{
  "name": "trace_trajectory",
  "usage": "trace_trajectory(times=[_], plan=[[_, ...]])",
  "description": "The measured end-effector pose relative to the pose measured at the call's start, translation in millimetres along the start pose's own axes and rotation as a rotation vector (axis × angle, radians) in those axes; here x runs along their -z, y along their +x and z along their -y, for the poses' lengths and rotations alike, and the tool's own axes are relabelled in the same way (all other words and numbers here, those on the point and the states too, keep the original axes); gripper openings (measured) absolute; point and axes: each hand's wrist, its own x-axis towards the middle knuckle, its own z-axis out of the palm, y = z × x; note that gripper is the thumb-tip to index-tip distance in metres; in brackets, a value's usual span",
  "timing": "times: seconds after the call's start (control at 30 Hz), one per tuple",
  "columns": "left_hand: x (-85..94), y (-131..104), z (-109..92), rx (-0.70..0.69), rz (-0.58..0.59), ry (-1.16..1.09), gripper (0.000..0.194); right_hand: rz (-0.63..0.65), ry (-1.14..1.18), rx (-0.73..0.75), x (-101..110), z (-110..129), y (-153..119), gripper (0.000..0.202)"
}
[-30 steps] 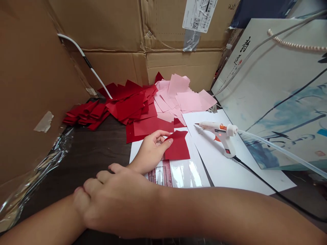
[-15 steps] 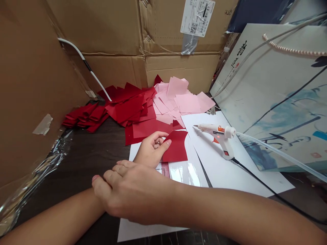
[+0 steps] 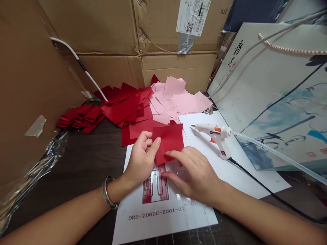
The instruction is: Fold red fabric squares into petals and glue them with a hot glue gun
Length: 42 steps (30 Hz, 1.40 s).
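Note:
A square red sheet [image 3: 167, 143] is held up over the printed white paper [image 3: 143, 224]. My left hand [image 3: 143, 158] pinches its left edge, thumb in front and fingers curled behind. At the sheet's lower right is my right hand [image 3: 195, 173], its thumb and index finger spread apart, the index fingertip over the sheet's face. Behind lie a heap of red pieces [image 3: 125, 107], a heap of pink pieces [image 3: 186, 103] and folded red pieces [image 3: 81, 117] at the left. A white glue gun [image 3: 216, 134] rests on white paper [image 3: 245, 170] to the right.
Cardboard boxes [image 3: 102, 27] wall the back and left. A pale painted bag [image 3: 276, 88] leans at the right, with a black cord [image 3: 263, 185] and a clear tube [image 3: 276, 153] in front. A white cable [image 3: 94, 83] reaches down behind the red heap.
My right hand has left my left wrist, uncovering a bracelet, and moved right to the red sheet. The sheet now faces me more squarely, and the printed paper shows more.

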Motion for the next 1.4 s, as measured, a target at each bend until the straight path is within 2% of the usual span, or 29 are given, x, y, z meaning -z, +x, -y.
trace_trajectory(times=[0.07, 0.23, 0.43, 0.5, 0.6, 0.67, 0.73, 0.87, 1.03, 1.13, 1.3, 1.4], plan=[[-1.0, -1.9, -1.5, 0.033, 0.014, -0.032, 0.026, 0.012, -0.017, -0.027, -3.8, -8.6, -4.1, 0.038], [-2.4, -1.7, -4.0, 0.034, 0.101, -0.108, 0.023, -0.053, -0.023, 0.009, -12.1, -17.3, -0.5, 0.026], [0.8, -0.8, -5.9, 0.079, 0.156, -0.061, 0.025, -0.168, -0.050, 0.077, -6.5, -24.9, -0.4, 0.025], [1.4, -1.5, -5.9, 0.106, 0.142, -0.054, 0.034, -0.170, -0.076, 0.075, -3.8, -27.6, -1.4, 0.027], [1.2, -2.2, -5.6, 0.157, 0.119, -0.051, 0.059, -0.153, -0.068, 0.014, -0.5, -29.3, -2.3, 0.030], [1.0, -1.9, -5.2, 0.168, 0.120, -0.057, 0.063, -0.137, -0.021, -0.029, 1.1, -28.6, -2.1, 0.030], [1.8, -1.2, -4.3, 0.159, 0.137, -0.084, 0.057, -0.143, 0.041, -0.063, 1.9, -27.1, -1.1, 0.030], [5.7, -1.1, -2.8, 0.112, 0.214, -0.172, 0.033, -0.205, 0.229, -0.147, 1.4, -24.5, 0.3, 0.030], [6.7, -1.9, -5.7, 0.030, 0.304, -0.187, 0.040, -0.238, 0.485, -0.418, 0.0, -21.0, 1.2, 0.022], [3.3, -0.6, -7.9, 0.029, 0.257, -0.147, 0.042, -0.228, 0.584, -0.483, -0.4, -19.1, 3.0, 0.022], [0.5, 2.4, -5.8, 0.034, 0.104, -0.068, 0.045, -0.167, 0.523, -0.408, 1.4, -19.3, 1.1, 0.017], [3.2, 3.1, -3.9, 0.017, 0.066, 0.013, 0.043, -0.130, 0.594, -0.442, 4.4, -22.6, -0.9, 0.032]])
